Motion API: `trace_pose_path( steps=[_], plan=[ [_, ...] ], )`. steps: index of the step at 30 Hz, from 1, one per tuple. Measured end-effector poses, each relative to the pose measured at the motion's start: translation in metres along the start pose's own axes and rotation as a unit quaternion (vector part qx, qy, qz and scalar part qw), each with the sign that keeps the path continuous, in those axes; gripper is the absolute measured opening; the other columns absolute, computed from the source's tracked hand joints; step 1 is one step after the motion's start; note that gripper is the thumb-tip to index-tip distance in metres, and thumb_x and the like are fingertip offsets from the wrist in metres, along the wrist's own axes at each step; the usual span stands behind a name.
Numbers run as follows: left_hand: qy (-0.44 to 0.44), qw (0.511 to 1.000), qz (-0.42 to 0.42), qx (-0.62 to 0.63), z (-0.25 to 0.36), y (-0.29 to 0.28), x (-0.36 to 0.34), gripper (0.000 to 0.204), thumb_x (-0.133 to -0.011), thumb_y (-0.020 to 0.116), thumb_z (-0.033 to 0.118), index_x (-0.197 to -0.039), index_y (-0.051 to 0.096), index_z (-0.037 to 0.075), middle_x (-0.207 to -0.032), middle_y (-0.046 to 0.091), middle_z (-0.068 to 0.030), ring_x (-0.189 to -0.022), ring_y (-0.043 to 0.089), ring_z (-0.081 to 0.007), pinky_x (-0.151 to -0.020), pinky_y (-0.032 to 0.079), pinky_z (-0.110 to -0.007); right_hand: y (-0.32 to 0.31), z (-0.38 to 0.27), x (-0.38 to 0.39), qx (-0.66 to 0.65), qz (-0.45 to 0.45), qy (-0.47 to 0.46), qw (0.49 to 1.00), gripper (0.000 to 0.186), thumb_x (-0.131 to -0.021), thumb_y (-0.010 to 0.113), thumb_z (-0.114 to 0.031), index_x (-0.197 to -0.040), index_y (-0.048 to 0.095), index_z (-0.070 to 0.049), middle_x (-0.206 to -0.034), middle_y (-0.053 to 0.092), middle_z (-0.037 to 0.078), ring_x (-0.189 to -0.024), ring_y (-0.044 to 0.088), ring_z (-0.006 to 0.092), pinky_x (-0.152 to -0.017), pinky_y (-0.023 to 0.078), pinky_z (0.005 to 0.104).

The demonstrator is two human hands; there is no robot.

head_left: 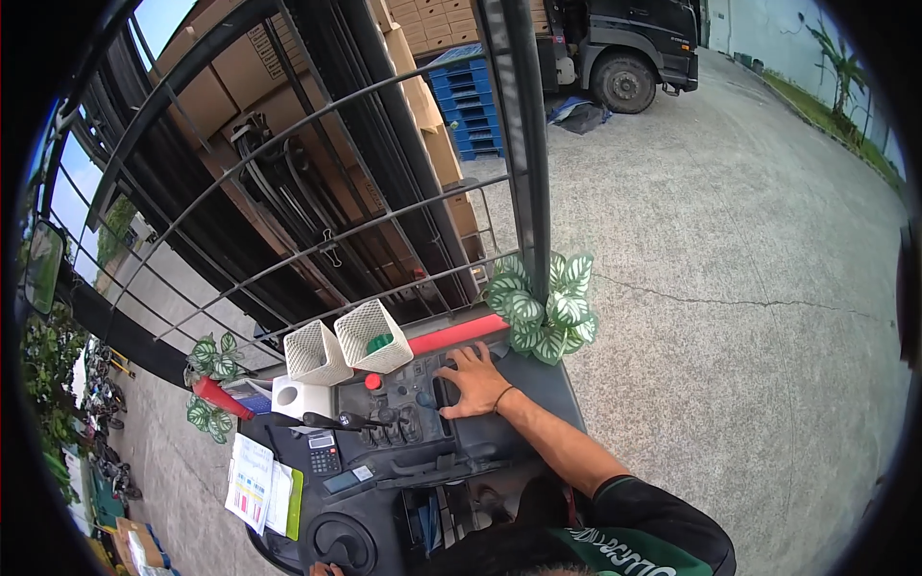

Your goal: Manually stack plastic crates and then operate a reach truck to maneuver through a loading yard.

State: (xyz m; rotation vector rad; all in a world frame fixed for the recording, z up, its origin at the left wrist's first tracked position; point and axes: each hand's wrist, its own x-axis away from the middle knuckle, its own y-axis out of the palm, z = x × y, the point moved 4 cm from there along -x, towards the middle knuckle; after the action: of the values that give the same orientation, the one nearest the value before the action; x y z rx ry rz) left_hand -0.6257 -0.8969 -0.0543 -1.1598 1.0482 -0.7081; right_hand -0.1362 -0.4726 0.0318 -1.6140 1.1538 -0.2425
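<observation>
My right hand (471, 384) rests with spread, bent fingers on the control panel (418, 370) of a forklift, beside a small dark knob (424, 398). Left of it stand black levers (351, 420) and a red button (373, 382). A phone-like device (348, 480) and a calculator (325, 451) lie below the levers. Papers (252, 480) on a green clipboard lie at the left. My left hand (325, 568) shows only fingertips at the bottom edge by the round steering control (336, 542); its hold is unclear. Two white baskets (365, 322) and a white tissue box (293, 398) sit along the front.
A metal grille (346, 221) fronts the mast, with stacked cartons (206, 72) beyond. Potted plants (538, 307) flank the dash. Blue pallets (456, 101), a black truck (624, 48) and a crumpled tarp (581, 115) stand or lie on the concrete yard (720, 317). Parked two-wheelers (106, 403) line the left.
</observation>
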Motion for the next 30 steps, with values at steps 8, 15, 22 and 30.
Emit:
trace_pose_path(
  steps=[8,15,22,30],
  plan=[
    [-0.376,0.925,-0.056,-0.005,0.11,0.027,-0.156,0.054,-0.092,0.065,0.037,-0.113,0.067,-0.013,-0.116,0.068,-0.0358,-0.113,0.067,-0.049,-0.097,0.054,-0.052,-0.041,0.079,0.002,-0.004,0.1,0.082,0.992,0.102,-0.071,0.067,-0.084,-0.122,0.065,0.004,-0.118,0.061,0.019,-0.118,0.052,0.0348,-0.109,0.033,0.0507],
    [-0.282,0.808,-0.511,-0.08,0.281,0.06,-0.18,0.051,-0.091,0.063,0.035,-0.116,0.069,-0.009,-0.116,0.071,-0.0299,-0.111,0.072,-0.0353,-0.089,0.06,-0.04,-0.038,0.131,-0.005,-0.012,0.083,0.103,0.991,0.088,-0.076,0.068,-0.078,-0.111,0.067,0.002,-0.113,0.061,0.018,-0.115,0.053,0.0335,-0.107,0.034,0.0507],
    [-0.161,0.803,-0.535,-0.21,0.227,0.103,-0.174,0.052,-0.089,0.065,0.035,-0.113,0.07,-0.01,-0.113,0.072,-0.0291,-0.106,0.074,-0.0331,-0.088,0.061,-0.037,-0.033,0.167,-0.007,-0.014,0.123,0.106,0.987,0.078,-0.077,0.072,-0.07,-0.107,0.067,0.002,-0.107,0.062,0.016,-0.109,0.054,0.0333,-0.105,0.037,0.0481],
    [0.008,0.849,-0.409,-0.335,0.187,0.091,-0.181,0.055,-0.086,0.07,0.037,-0.111,0.07,-0.012,-0.107,0.074,-0.0281,-0.1,0.076,-0.0338,-0.089,0.061,-0.038,-0.039,0.163,0.027,-0.032,0.1,0.13,0.986,0.082,-0.075,0.075,-0.069,-0.113,0.067,0.003,-0.116,0.064,0.017,-0.12,0.052,0.0329,-0.111,0.034,0.0475]
  ],
)
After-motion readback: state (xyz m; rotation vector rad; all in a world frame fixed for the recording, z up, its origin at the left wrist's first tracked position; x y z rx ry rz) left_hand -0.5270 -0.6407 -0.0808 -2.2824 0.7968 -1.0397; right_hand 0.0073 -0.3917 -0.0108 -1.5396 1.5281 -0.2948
